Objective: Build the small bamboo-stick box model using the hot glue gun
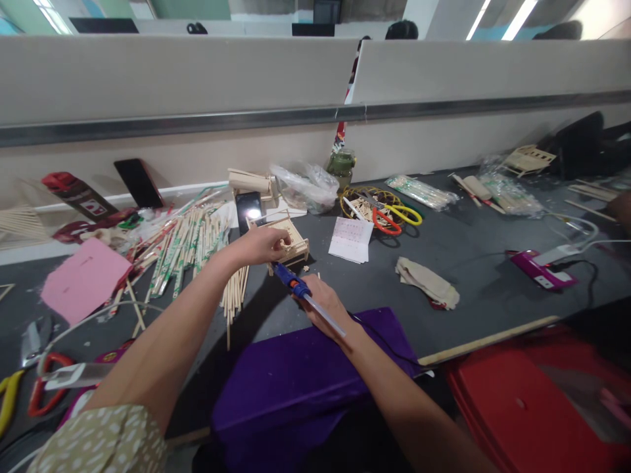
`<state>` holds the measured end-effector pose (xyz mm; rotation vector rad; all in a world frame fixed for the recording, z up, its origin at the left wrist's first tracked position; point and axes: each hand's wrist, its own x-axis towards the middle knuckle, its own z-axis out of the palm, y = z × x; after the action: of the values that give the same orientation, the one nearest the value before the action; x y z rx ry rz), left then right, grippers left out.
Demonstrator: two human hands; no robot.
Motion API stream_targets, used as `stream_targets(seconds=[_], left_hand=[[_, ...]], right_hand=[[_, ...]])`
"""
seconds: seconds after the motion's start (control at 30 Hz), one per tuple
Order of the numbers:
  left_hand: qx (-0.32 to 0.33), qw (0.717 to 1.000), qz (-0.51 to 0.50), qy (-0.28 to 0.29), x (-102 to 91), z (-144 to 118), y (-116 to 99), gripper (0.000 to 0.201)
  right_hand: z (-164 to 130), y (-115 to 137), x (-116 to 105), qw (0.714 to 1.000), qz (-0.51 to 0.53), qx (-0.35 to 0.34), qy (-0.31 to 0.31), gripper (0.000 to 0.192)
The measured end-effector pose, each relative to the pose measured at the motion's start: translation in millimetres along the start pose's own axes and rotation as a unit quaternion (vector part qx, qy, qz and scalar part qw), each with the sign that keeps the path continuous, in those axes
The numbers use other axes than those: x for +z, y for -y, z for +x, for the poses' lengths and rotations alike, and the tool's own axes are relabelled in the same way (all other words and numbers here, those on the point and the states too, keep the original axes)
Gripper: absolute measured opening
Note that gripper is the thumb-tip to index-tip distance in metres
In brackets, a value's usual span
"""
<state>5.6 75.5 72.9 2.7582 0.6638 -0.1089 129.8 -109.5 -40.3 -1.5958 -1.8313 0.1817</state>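
Note:
My right hand (325, 301) is wrapped round a blue hot glue gun (292, 278), with a pale glue stick (323, 314) jutting from its back end. The gun's front end is close to the near edge of a small model (298, 248) built from wooden sticks. My left hand (269, 244) rests over the left part of this model, its fingers bent and closed on it; the exact piece under the fingertips is hidden. Loose round wooden sticks (234, 292) lie below my left wrist. A dark phone (249, 211) stands just behind the model.
Wrapped chopsticks (185, 246) and a pink sheet (85, 279) lie left. Behind are a plastic bag (308, 187), green jar (342, 165), yellow basket (367, 197) and scissors (387, 222). A paper note (351, 238), glove (426, 282) and purple power strip (541, 269) lie right. Purple cloth (296, 374) covers the front edge.

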Motion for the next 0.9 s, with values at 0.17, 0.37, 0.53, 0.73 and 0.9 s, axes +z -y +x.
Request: stream_targets(seconds=[0.17,0.37,0.53,0.73,0.9], left_hand=[[-0.009,1.000,0.005,0.001,-0.4,-0.2,-1.3,0.026],[-0.012,1.000,0.003,0.003,-1.2,-0.5,-2.5,0.026],[-0.011,1.000,-0.005,0.001,-0.7,-0.3,-2.0,0.025],[-0.006,1.000,-0.005,0.003,-0.5,-0.7,-1.5,0.025],[0.002,1.000,-0.015,-0.002,-0.4,-1.7,-0.9,0.026]], right_hand=[[-0.1,-0.4,1.0,1.000,0.008,-0.002,-0.013,0.015],[0.2,-0.1,1.2,1.000,0.018,0.003,-0.018,0.014],[0.2,0.6,-0.6,1.000,0.021,0.009,-0.015,0.012],[0.2,2.7,-3.2,0.999,0.024,0.016,-0.013,0.011],[0.0,3.0,-3.7,0.999,0.029,0.012,-0.016,0.011]])
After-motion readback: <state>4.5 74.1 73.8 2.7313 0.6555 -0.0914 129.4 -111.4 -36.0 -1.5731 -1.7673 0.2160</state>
